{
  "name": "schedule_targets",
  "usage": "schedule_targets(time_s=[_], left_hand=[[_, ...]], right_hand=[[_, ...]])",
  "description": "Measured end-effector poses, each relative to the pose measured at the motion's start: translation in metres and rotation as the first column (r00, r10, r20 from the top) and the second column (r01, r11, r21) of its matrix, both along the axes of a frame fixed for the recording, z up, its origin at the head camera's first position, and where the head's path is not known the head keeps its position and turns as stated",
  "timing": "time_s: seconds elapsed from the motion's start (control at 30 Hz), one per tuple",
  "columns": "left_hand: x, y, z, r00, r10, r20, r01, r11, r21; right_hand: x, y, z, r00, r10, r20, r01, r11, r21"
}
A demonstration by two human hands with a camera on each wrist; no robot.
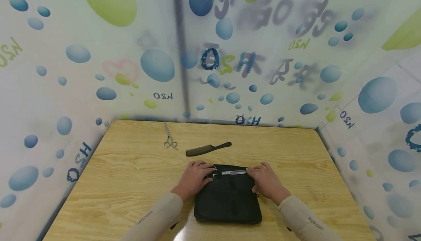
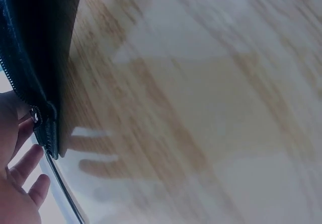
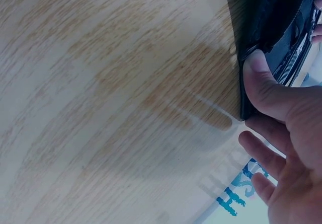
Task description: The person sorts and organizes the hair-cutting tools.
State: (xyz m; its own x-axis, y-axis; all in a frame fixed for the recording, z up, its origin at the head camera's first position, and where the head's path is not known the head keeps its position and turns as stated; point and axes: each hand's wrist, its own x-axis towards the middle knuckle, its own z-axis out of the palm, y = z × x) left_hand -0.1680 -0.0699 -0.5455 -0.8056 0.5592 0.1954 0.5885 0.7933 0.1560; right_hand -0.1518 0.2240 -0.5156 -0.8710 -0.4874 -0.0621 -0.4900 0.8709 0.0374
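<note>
A black zip case point(image 1: 227, 200) lies on the table, with silver thinning scissors point(image 1: 233, 172) along its far edge, finger rings to the left and toothed blade to the right. My left hand point(image 1: 196, 177) is at the far left corner, thumb and fingers about the finger rings. In the left wrist view, those fingers curl beside the case's zipper point(image 2: 34, 108). At the far right corner, my right hand point(image 1: 265, 180) pinches the case's edge near the blade tip. The right wrist view has the thumb point(image 3: 264, 83) on top of that edge and a finger underneath.
Beyond the case lie a black comb point(image 1: 208, 148) and, farther left, another pair of silver scissors point(image 1: 169, 138). The wooden table point(image 1: 131, 182) meets walls point(image 1: 158, 105) printed with bubbles at its back and sides.
</note>
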Motion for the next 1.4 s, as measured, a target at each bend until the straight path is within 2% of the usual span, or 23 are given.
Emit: schedule_targets(time_s=[0.4, 1.07, 1.27, 1.4], left_hand=[[-0.002, 0.0013, 0.0016, 1.0, -0.006, 0.019, 0.006, 1.0, 0.021], [-0.0031, 0.0026, 0.0022, 1.0, -0.021, 0.019, 0.02, 0.998, 0.053], [-0.0046, 0.0012, 0.0001, 1.0, -0.028, -0.004, 0.028, 0.999, 0.033], [-0.0055, -0.0007, 0.001, 0.999, -0.039, 0.012, 0.039, 0.999, 0.028]], right_hand=[[-0.0015, 0.0018, -0.0014, 1.0, 0.005, -0.013, -0.005, 1.0, 0.003], [-0.0001, 0.0045, 0.0004, 1.0, 0.015, -0.015, -0.016, 0.998, -0.054], [0.0002, 0.0073, 0.0038, 0.999, 0.041, -0.009, -0.041, 0.997, -0.06], [-0.0013, 0.0101, 0.0047, 0.998, 0.065, 0.004, -0.065, 0.995, -0.069]])
